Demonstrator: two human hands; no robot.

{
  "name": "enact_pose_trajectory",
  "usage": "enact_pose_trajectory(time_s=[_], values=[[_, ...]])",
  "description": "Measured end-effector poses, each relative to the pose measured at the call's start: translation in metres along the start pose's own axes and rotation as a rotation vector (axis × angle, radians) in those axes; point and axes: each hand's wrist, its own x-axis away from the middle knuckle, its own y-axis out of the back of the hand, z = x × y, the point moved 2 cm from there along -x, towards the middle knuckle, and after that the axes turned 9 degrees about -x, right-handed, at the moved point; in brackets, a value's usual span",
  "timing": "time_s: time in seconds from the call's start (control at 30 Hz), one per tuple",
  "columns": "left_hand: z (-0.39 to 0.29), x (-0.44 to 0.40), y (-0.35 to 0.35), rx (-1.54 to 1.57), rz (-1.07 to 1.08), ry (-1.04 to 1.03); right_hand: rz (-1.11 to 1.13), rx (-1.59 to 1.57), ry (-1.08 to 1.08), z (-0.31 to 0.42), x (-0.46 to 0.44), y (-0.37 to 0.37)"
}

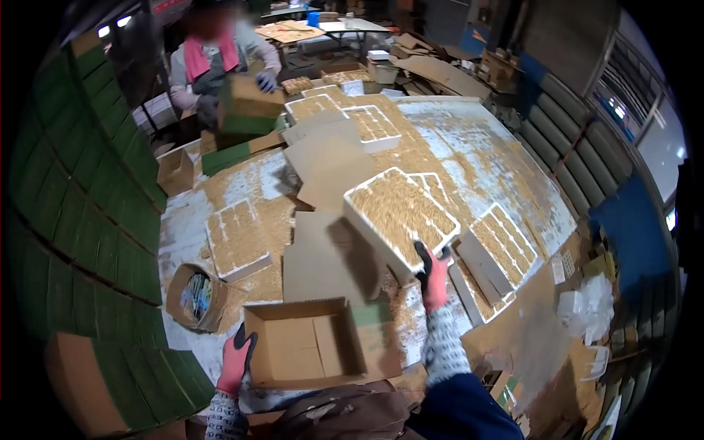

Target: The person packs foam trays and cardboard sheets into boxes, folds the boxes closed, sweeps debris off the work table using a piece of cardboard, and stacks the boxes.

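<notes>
In a pink and black glove, my right hand grips the near edge of a white foam box filled with tan granules; the box is tilted over the table. My left hand, gloved alike, holds the left side of an open, empty cardboard box at the table's near edge. A flat cardboard sheet lies just beyond that box. Right of my right hand are more white foam boxes with rows of granules.
Stacked green boxes line the left side. A co-worker in gloves handles a green and brown box at the back left. A round container and another foam tray stand on the table.
</notes>
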Motion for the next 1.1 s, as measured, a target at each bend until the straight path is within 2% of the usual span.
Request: enact_pose_trajectory(time_s=[0.03,0.07,0.1,0.13,0.2,0.3,0.33,0.37,0.4,0.43,0.47,0.53,0.57,0.6,0.67,0.7,0.73,0.8,0.87,0.9,0.93,0.97,1.0,1.03,1.07,1.1], values=[[0.015,-0.008,0.001,-0.083,-0.033,0.003,0.169,0.027,0.077,0.017,0.032,-0.006],[0.028,-0.015,0.000,-0.187,-0.074,-0.002,0.457,0.411,0.350,0.017,0.045,0.004],[0.034,-0.023,-0.002,-0.311,-0.079,0.021,0.665,0.691,0.718,0.017,0.061,0.015],[0.036,-0.026,-0.004,-0.435,-0.079,0.051,0.713,0.660,0.568,0.042,0.094,-0.002],[0.030,-0.021,-0.005,-0.387,-0.179,-0.171,0.904,0.617,0.368,0.052,0.122,-0.017],[0.051,-0.010,0.002,0.386,-0.160,0.012,1.105,0.688,0.405,0.035,0.137,-0.028],[0.058,-0.015,0.005,0.371,-0.089,0.133,1.122,0.695,0.396,0.032,0.142,-0.035],[0.061,-0.019,0.008,0.351,-0.013,0.252,0.933,0.571,0.013,0.027,0.143,-0.041],[0.125,-0.043,0.008,-0.119,0.052,0.080,0.718,0.442,-0.350,0.021,0.145,-0.044],[0.077,-0.009,0.011,-0.726,-0.117,-0.472,0.666,0.325,-0.417,0.007,0.141,-0.035],[0.100,-0.022,0.002,-0.264,-0.090,-0.047,0.669,0.340,-0.420,0.000,0.141,-0.033],[0.044,-0.008,-0.009,-0.412,-0.103,0.037,0.753,0.786,-0.388,-0.010,0.139,-0.026],[0.028,0.000,-0.012,-0.554,-0.090,-0.007,0.835,0.929,-0.047,-0.024,0.141,-0.017],[0.019,0.011,-0.010,-0.546,-0.088,-0.002,0.815,1.145,-0.207,-0.039,0.136,-0.009],[0.008,0.023,-0.006,-0.654,0.038,-0.028,0.895,1.600,0.229,-0.064,0.144,-0.001],[0.013,0.028,-0.003,-0.554,0.038,-0.008,0.956,1.777,0.287,-0.072,0.146,-0.004],[0.017,0.028,0.000,-0.554,0.028,0.008,1.005,1.781,0.280,-0.075,0.149,-0.013],[0.028,0.030,0.009,-0.507,0.092,0.042,1.050,2.003,0.136,-0.097,0.148,-0.024],[0.037,0.028,0.025,-0.450,0.047,0.064,1.241,2.040,0.119,-0.118,0.137,-0.033],[0.040,0.026,0.033,-0.390,0.032,0.054,1.377,1.893,0.161,-0.119,0.121,-0.039],[0.039,0.021,0.042,-0.327,0.012,0.039,1.315,1.681,0.161,-0.106,0.100,-0.058],[0.033,0.009,0.067,-0.259,-0.113,0.077,1.271,1.466,0.165,-0.093,0.080,-0.078],[0.016,-0.008,0.090,-0.321,-0.296,-0.085,1.117,1.319,0.167,-0.084,0.055,-0.102],[0.047,-0.046,0.124,-0.806,-0.696,0.031,0.977,1.155,0.182,-0.074,0.030,-0.126],[0.072,-0.078,0.144,-0.940,-0.794,-0.100,0.972,1.290,0.403,-0.090,0.006,-0.126],[0.085,-0.100,0.153,-1.149,-0.727,0.001,0.929,1.425,0.632,-0.105,-0.018,-0.127]])
